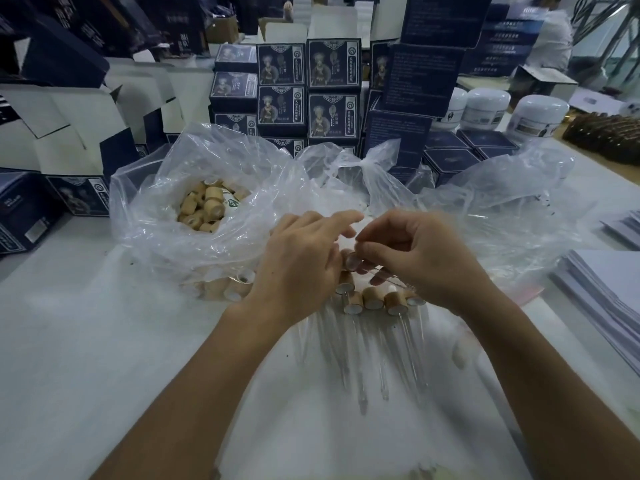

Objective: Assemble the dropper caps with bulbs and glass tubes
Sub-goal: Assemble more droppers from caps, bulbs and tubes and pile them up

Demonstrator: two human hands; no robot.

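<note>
My left hand (304, 265) holds a tan dropper cap (350, 260) in its curled fingers above the table. My right hand (419, 258) pinches a thin glass tube (388, 277) whose end meets that cap. Just below the hands lies a row of assembled droppers (374, 301), tan caps with glass tubes pointing toward me. A clear plastic bag (166, 216) at the left holds several loose tan caps (204, 207). Whether a bulb sits in the held cap is hidden by my fingers.
Dark blue printed boxes (304, 84) are stacked behind the bags, with open white-lined boxes (62, 129) at the left. White jars (540, 114) stand at the back right. A stack of white sheets (609, 285) lies at the right edge. A second clear bag (502, 209) spreads right.
</note>
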